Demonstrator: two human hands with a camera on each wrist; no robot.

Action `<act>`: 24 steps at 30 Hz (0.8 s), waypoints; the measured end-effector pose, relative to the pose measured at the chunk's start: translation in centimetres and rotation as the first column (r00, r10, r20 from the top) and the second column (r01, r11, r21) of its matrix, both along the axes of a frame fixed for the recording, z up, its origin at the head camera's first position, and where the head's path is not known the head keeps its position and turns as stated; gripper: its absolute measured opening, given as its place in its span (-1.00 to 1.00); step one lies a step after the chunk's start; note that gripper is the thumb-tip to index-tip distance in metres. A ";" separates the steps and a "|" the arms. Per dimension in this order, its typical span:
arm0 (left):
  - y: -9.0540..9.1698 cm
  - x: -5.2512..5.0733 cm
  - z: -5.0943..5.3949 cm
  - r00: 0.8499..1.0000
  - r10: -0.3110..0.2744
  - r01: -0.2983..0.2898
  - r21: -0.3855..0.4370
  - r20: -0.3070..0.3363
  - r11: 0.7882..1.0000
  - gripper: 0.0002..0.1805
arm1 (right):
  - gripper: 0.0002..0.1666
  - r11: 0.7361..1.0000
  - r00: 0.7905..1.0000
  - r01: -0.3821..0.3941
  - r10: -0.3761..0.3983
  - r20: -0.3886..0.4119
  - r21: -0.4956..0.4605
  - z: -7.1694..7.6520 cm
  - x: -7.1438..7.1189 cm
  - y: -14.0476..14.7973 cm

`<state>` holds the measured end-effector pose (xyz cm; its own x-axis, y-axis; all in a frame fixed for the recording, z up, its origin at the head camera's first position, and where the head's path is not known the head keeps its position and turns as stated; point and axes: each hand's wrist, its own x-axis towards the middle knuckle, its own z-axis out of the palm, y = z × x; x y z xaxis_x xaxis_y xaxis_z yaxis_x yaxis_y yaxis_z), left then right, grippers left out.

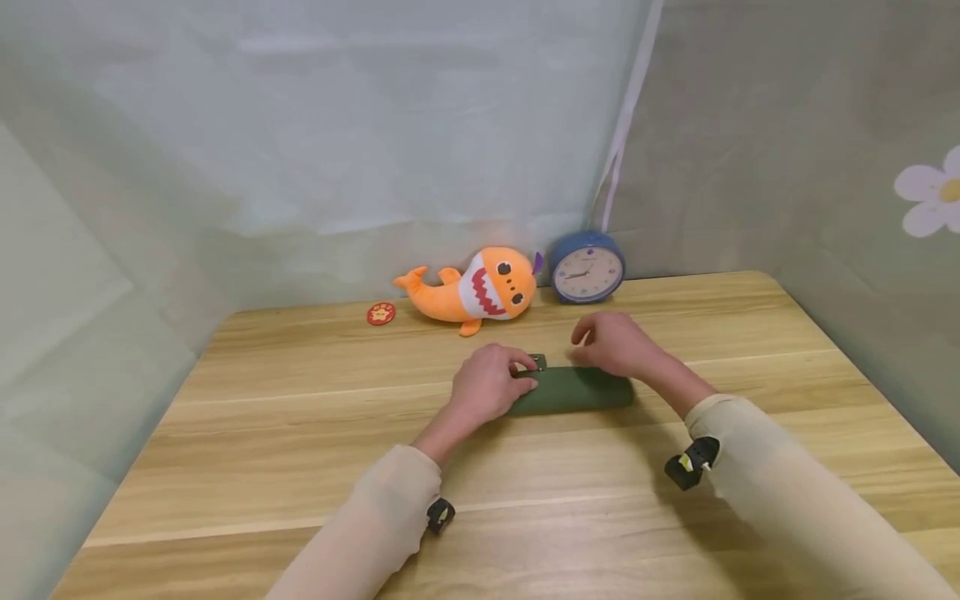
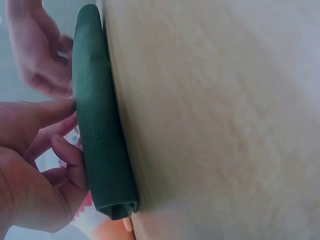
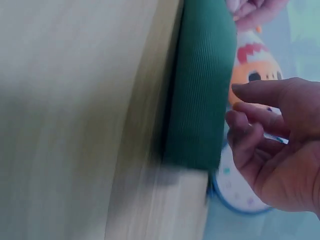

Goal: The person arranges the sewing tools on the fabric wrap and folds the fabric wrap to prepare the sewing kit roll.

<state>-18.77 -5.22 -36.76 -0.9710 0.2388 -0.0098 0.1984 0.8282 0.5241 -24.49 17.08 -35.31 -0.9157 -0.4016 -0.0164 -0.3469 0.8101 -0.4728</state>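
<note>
A long dark green fabric pouch [image 1: 577, 390] lies crosswise on the wooden table, and a small tab [image 1: 540, 361] with metal snaps sticks out from its far edge. With thumb and curled fingers, my left hand [image 1: 487, 383] pinches the pouch near its left end, beside the tab. Seen from the left wrist, the pouch [image 2: 97, 110] is rolled or folded, with a gap at its near end. My right hand [image 1: 611, 343] hovers over the far edge near the right end, fingers loosely bent. In the right wrist view, nothing shows between that hand's thumb and fingers.
Behind the pouch lies an orange plush shark [image 1: 480, 292], with a blue round clock [image 1: 587, 268] to its right and a red round badge [image 1: 381, 313] to its left. Pale cloth walls [image 1: 420, 150] border the table [image 1: 300, 433] at the back and sides.
</note>
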 end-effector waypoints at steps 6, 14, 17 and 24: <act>0.0 -0.4 0.1 1.000 0.002 -0.002 0.000 0.009 1.000 -0.80 | -0.62 0.996 0.975 -0.042 0.057 0.216 -0.075 -0.6 -1.9 -3.1; 0.2 -0.4 0.2 1.000 0.010 -0.010 -0.011 0.012 1.000 -0.81 | -0.75 0.993 0.960 -0.082 0.101 0.261 -0.084 -1.1 -2.7 -3.9; 0.3 -0.4 0.3 1.000 0.017 -0.016 -0.008 0.025 1.000 -0.81 | -0.79 0.991 0.969 -0.090 0.109 0.220 -0.096 -1.2 -2.6 -3.9; 0.2 -0.5 0.4 0.999 0.036 -0.035 -0.016 0.027 0.999 -0.84 | -0.78 0.984 0.978 -0.089 0.116 0.172 -0.157 -0.4 -1.5 -3.9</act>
